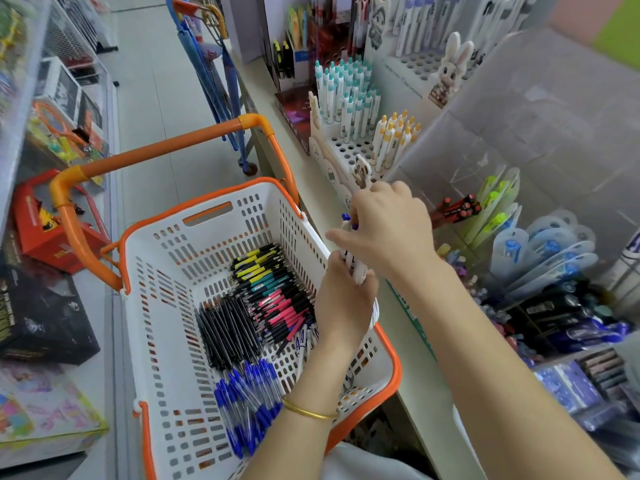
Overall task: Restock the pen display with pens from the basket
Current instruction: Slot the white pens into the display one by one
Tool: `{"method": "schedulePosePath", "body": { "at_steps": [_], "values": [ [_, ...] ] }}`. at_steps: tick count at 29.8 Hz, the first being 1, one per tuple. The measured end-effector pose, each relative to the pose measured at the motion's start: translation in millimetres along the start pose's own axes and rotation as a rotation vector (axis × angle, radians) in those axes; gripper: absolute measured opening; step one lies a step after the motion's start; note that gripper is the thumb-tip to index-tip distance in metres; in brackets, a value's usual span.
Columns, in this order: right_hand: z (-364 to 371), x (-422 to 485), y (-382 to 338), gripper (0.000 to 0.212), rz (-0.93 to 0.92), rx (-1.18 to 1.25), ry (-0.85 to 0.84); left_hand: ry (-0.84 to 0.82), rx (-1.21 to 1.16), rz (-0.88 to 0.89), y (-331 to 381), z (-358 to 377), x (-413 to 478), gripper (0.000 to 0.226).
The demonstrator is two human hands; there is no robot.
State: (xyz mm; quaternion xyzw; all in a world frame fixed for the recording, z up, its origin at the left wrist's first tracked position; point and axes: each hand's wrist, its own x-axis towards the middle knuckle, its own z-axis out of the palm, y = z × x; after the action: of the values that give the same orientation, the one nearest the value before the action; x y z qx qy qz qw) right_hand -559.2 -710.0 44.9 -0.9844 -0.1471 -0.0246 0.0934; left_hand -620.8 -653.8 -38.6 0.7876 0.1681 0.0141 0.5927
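A bundle of white blue-tipped plastic pens (358,271) is being gripped roughly upright by the left hand (341,306) over the white-and-orange plastic basket (391,355), its top being pinched by the right hand (391,226), which is nearer the white perforated pen display (349,147) ahead.

No legible print on pens (357,269) or basket (393,359)
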Motion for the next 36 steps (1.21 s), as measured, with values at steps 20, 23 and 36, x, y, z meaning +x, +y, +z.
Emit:
{"method": "schedulePosePath", "body": {
  "at_steps": [20,23,36],
  "values": [
    [3.4,22.5,13.9,0.022,0.193,0.520,0.497,-0.317,-0.092,-0.124,0.3,-3.0,9.1,0.018],
    [-7.0,20.1,13.1,0.016,0.157,0.652,0.723,-0.381,-0.190,-0.247,-4.4,-2.0,6.9,0.036],
    [52.5,-68.2,11.2,0.011,0.107,0.596,0.596,-0.386,-1.096,-0.462,-4.0,-11.2,20.0,0.020]
  ]
}}
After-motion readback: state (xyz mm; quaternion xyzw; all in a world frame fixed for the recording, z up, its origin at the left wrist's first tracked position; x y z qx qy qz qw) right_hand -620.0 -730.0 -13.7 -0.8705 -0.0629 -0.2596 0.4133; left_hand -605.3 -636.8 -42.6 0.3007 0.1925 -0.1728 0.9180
